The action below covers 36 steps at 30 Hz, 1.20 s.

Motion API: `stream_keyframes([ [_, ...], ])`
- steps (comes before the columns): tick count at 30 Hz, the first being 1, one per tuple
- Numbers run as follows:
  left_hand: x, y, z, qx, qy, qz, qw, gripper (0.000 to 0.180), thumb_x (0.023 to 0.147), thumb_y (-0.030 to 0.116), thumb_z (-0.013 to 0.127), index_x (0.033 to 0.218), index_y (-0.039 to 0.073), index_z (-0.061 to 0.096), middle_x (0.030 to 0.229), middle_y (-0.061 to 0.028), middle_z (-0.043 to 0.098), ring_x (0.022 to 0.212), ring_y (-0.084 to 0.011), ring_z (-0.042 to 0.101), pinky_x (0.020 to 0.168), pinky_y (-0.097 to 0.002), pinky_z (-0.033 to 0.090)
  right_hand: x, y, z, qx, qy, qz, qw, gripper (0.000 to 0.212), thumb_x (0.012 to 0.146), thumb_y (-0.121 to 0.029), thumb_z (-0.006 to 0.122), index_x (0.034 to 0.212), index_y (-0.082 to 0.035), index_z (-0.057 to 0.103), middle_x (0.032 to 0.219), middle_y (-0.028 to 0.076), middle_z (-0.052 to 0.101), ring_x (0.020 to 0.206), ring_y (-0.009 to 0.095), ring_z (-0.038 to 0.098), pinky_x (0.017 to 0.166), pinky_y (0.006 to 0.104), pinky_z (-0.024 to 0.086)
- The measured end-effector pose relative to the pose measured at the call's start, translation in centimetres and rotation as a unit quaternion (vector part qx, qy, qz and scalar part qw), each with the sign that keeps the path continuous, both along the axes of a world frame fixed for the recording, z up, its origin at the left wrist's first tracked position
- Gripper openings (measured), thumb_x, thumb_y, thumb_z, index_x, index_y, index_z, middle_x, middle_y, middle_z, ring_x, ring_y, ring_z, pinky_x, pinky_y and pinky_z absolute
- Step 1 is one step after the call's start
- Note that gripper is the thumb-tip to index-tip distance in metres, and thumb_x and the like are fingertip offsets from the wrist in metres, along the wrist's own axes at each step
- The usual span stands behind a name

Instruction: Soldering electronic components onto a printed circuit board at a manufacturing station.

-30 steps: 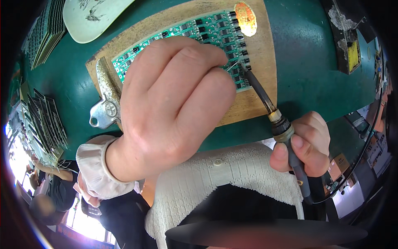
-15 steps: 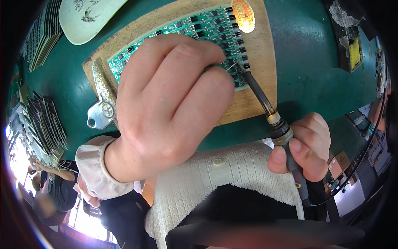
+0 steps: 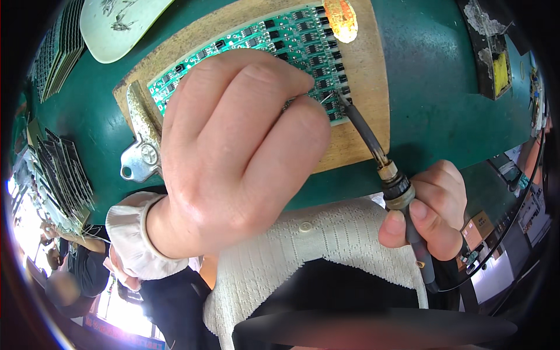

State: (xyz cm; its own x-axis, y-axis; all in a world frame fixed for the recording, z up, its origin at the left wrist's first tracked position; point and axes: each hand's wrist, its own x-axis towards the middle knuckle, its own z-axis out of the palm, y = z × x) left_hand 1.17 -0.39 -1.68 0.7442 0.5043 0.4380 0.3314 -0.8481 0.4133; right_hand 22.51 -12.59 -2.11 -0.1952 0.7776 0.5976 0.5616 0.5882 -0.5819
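soldering iron [image 3: 398,190] was gripped in right hand's [image 3: 438,214] fingers, tip at green circuit board [image 3: 300,38]; left hand [image 3: 242,140], fingers curled closed, pinched thin silvery wire [image 3: 328,97].

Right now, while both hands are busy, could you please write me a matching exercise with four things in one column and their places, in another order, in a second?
Things
1. soldering iron
2. green circuit board panel
3. silver metal clip
4. yellow sponge

Places
A. at the left end of the wooden board
B. in the dark holder at the upper right
C. held in the right hand
D. on the wooden board, partly hidden by the left hand

Pairs: 1-C, 2-D, 3-A, 4-B
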Motion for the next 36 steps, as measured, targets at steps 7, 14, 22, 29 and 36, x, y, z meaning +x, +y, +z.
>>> stream_keyframes([
  [7,0.21,-0.05,-0.11,0.012,-0.006,0.003,1.000,0.019,0.069,-0.004,0.074,0.083,-0.001,0.062,0.091,-0.0147,0.066,0.084,-0.0322,0.064,0.071,-0.0382,0.053,0.18,-0.06,0.01,0.003,-0.001,0.009,1.000,0.035,0.079,-0.011,0.074,0.099,0.003,0.049,0.059,0.007,0.052,0.042,0.016,0.044,0.037,0.0279,0.027],
  [14,0.31,0.02,-0.40,0.013,-0.014,0.001,1.000,0.020,0.068,-0.003,0.075,0.084,0.000,0.063,0.091,-0.0140,0.065,0.084,-0.0312,0.064,0.071,-0.0375,0.052,0.28,-0.36,0.04,0.005,-0.008,-0.007,1.000,0.034,0.080,-0.011,0.073,0.101,0.003,0.049,0.059,0.007,0.052,0.041,0.015,0.042,0.037,0.0281,0.025],
  [22,0.29,-0.11,-0.18,0.014,-0.001,0.005,1.000,0.021,0.067,-0.003,0.076,0.084,0.000,0.064,0.091,-0.0137,0.064,0.084,-0.0302,0.063,0.070,-0.0369,0.052,0.29,-0.31,0.07,-0.005,-0.003,0.008,1.000,0.034,0.080,-0.010,0.072,0.102,0.002,0.049,0.059,0.007,0.052,0.042,0.015,0.042,0.038,0.0280,0.026],
  [29,0.20,-0.18,-0.09,0.010,0.003,0.008,1.000,0.020,0.068,-0.003,0.076,0.084,0.000,0.064,0.091,-0.0136,0.065,0.085,-0.0305,0.064,0.071,-0.0371,0.052,0.35,-0.41,-0.08,0.000,-0.007,0.005,1.000,0.034,0.080,-0.011,0.072,0.102,0.002,0.049,0.060,0.007,0.052,0.042,0.015,0.042,0.038,0.0282,0.026],
  [36,0.29,-0.23,0.05,0.010,0.015,0.012,1.000,0.020,0.068,-0.003,0.076,0.083,0.000,0.063,0.092,-0.0132,0.065,0.086,-0.0303,0.065,0.072,-0.0370,0.052,0.15,-0.15,-0.30,0.008,0.008,-0.004,1.000,0.036,0.080,-0.011,0.073,0.103,0.002,0.049,0.059,0.008,0.052,0.042,0.015,0.042,0.037,0.0281,0.026],
])
